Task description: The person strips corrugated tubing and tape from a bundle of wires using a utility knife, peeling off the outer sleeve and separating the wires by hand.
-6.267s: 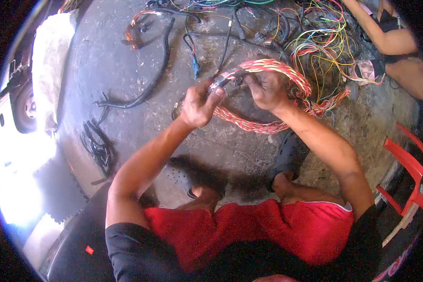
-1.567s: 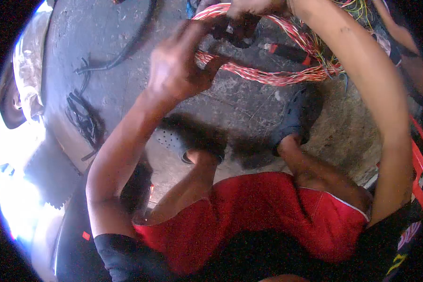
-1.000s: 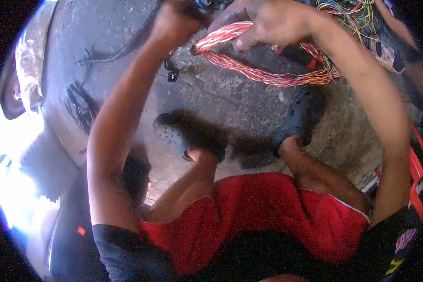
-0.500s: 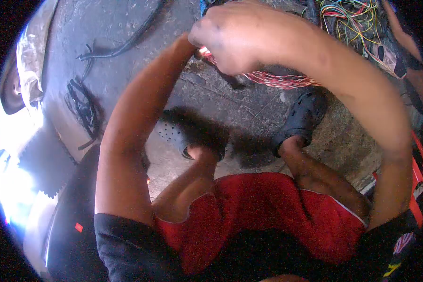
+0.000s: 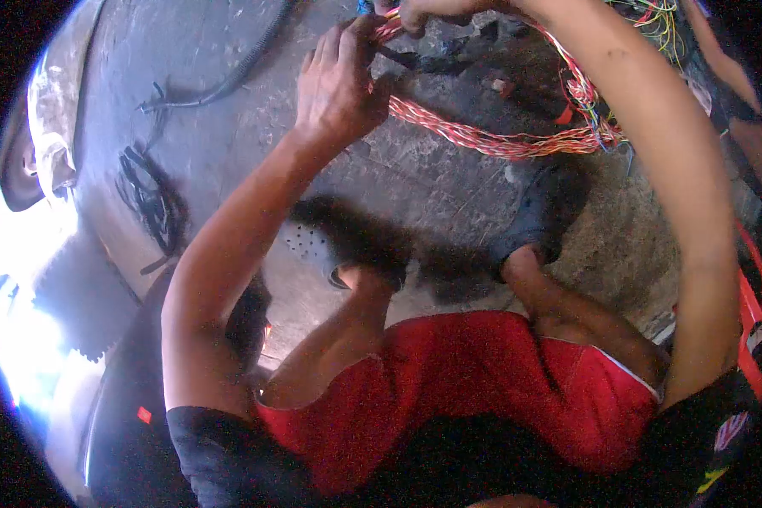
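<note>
A bundle of red-and-white twisted wires [image 5: 499, 146] bends round in a loop near the top of the view. My left hand [image 5: 337, 91] is closed around the bundle at the loop's left bend, with the back of the hand towards me. At the top edge, my right hand [image 5: 449, 8] grips the same bundle a short way further along; the frame cuts off part of that hand. Dark strips of tape or sleeve [image 5: 432, 61] lie inside the loop, close to my left fingers. Something blue shows beside the wires at the top edge, too cropped to name.
Black corrugated tubing [image 5: 229, 83] and a tangle of black cable [image 5: 148, 190] lie on the floor at left. Loose coloured wires [image 5: 665, 30] are at upper right, near another person's arm [image 5: 728, 63]. My feet in dark clogs [image 5: 529, 220] stand below the loop.
My hands were close together with the right covering the wires; now they are apart. The right hand has moved up, the left is turned over the bundle, and the wire loop is exposed.
</note>
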Demonstrator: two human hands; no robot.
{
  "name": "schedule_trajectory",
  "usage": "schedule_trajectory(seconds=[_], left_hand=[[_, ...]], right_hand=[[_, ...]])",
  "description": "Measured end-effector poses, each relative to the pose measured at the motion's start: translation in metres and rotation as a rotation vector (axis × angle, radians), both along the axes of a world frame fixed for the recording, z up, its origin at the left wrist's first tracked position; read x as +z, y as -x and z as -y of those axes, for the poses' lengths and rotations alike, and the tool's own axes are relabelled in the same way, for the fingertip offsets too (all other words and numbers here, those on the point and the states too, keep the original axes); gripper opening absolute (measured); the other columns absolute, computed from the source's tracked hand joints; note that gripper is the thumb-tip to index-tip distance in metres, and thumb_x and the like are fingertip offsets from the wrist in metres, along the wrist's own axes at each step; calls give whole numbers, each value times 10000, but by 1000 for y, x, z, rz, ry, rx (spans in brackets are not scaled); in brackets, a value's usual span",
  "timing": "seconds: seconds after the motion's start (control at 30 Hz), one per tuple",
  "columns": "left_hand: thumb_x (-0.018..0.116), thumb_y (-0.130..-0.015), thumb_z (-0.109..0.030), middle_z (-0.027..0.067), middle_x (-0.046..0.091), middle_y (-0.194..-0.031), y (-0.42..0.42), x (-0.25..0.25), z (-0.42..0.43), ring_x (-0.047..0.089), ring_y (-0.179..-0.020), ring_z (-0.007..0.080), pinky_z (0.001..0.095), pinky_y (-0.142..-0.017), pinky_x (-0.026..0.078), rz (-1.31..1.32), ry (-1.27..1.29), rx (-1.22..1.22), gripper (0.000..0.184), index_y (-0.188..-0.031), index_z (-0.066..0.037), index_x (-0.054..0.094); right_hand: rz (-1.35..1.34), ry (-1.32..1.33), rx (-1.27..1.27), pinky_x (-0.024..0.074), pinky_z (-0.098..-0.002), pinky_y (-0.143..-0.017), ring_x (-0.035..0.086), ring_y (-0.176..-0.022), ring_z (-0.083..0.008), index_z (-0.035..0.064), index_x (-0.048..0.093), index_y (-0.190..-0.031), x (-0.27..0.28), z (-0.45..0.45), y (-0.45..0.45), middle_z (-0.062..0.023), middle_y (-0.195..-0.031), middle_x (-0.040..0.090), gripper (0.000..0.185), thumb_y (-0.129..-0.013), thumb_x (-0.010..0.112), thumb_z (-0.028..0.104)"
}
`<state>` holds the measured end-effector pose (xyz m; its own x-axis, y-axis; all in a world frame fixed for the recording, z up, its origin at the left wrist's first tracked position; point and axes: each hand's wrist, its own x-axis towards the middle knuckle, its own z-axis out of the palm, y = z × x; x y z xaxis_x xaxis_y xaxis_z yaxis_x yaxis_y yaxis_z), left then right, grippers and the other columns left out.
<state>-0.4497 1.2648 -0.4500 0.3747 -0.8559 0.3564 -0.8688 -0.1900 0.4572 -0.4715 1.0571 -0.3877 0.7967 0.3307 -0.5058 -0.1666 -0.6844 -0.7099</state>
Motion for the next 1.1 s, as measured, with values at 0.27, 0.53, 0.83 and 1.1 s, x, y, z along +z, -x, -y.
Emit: schedule_trajectory(seconds=[0.27, 0.53, 0.83, 1.1], left_hand=[[566, -702, 17, 73, 674, -891, -33, 4, 8, 662, -812, 210, 311, -730, 517, -250, 4, 100, 252, -901, -107, 658], [706, -704, -209, 149, 658, -796, -29, 1, 2, 654, -744, 244, 344, -750, 505, -585, -403, 363, 232, -853, -43, 645], [641, -781, -105, 141, 559, -1029, 3, 11, -21, 576, -935, 238, 325, -803, 464, -981, -84, 120, 450, -1171, 16, 452], [776, -675, -126, 198, 612, -892, 26, -33, -23, 635, -802, 341, 393, -666, 510, -502, -48, 306, 733, -1248, -53, 326]], right_hand=[[-96, -88, -190, 412, -325, -533, 520, -617, -174, 43, 657, -911, -10, 11, 5, -77, -726, 610, 192, -728, 605, 66], [-85, -36, 5, 485, -364, -742, 622, -855, -266, 93, 637, -1097, 57, -32, 36, -137, -970, 664, 349, -851, 607, 338], [145, 123, -136, 476, -382, -798, 630, -907, -292, 121, 658, -1067, 22, -27, 32, -176, -949, 650, 341, -784, 652, 311], [19, 32, -10, 484, -369, -731, 641, -836, -277, 101, 653, -1043, 8, -34, 9, -141, -936, 664, 299, -829, 620, 308]])
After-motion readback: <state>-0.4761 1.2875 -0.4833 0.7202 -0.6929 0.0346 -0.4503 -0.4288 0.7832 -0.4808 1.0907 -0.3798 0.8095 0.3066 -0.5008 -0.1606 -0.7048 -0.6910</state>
